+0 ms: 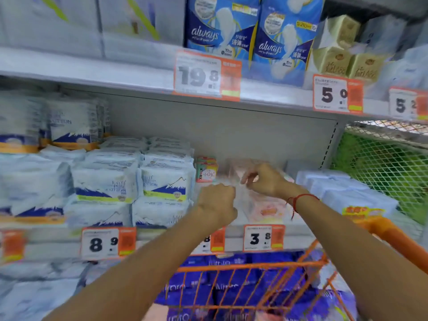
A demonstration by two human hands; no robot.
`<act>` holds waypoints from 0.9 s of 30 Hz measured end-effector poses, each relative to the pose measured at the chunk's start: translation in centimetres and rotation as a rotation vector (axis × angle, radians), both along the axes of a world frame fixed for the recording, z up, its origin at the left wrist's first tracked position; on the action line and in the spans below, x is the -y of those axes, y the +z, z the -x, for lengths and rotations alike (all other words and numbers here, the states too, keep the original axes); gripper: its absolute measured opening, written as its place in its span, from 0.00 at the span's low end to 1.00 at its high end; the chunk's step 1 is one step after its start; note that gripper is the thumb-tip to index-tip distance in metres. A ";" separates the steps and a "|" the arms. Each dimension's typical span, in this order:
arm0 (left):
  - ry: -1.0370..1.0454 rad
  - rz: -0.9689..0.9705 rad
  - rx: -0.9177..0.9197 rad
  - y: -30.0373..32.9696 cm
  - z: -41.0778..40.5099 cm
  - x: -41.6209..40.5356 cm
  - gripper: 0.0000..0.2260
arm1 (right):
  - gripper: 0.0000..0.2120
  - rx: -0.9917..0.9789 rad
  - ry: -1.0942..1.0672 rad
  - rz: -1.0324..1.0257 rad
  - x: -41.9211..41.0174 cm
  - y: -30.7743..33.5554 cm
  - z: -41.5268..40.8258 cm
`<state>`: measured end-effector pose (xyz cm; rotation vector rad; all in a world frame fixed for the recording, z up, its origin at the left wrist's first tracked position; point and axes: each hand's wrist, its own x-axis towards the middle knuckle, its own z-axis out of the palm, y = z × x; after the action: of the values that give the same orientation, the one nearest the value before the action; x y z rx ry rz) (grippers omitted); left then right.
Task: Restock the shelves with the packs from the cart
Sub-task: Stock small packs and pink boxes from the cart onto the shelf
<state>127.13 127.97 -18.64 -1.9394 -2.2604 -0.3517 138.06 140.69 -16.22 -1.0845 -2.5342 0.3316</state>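
Two hands work at the pink packs [266, 205] on the middle shelf [231, 230], in the gap between the white mountain-print packs [162, 184] on the left and the pale blue packs [342, 193] on the right. The pink packs are motion-blurred; their edges cannot be separated. The left hand [217, 200] is closed into a fist at the near left corner of the pink packs; whether it grips the wrapping cannot be determined. The right hand [264, 179] sits on top of the packs with fingers curled downward, apparently pinching the clear wrap, though blur leaves this uncertain. A red string [301, 198] circles the right wrist.

A small pink Kotex pack [206, 170] stands upright just left of the hands, against the white packs. Price tags [261, 237] are clipped to the shelf's front edge below the hands.

On the upper shelf, blue Always packs [250, 33] stand side by side, with olive-green boxes [347, 59] to their right.

Near the camera, an orange wire cart [266, 281] holds dark blue and purple packs [208, 288]. Green mesh [384, 158] fills the far right.
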 end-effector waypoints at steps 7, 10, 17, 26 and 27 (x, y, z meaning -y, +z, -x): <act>0.009 -0.039 0.083 -1.2 0.0 10.6 0.13 | 0.06 0.214 0.085 -0.027 11.2 -1.9 -2.1; -0.023 0.032 0.102 -3.3 0.3 13.9 0.11 | 0.07 0.232 0.112 0.045 14.8 -3.6 -2.4; -0.051 0.117 0.053 -7.7 2.4 17.1 0.13 | 0.10 0.550 0.190 0.558 19.6 -9.0 -4.0; -0.259 0.607 0.009 -10.5 4.2 15.7 0.31 | 0.17 0.677 0.226 0.410 20.3 -14.3 -4.4; -0.238 0.551 0.010 -10.7 4.1 15.6 0.29 | 0.17 0.705 0.199 0.394 20.0 -14.5 -4.7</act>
<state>123.04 112.38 -29.32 -2.4716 -2.3054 0.2758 142.76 120.73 -30.69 -1.2539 -3.3159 0.6097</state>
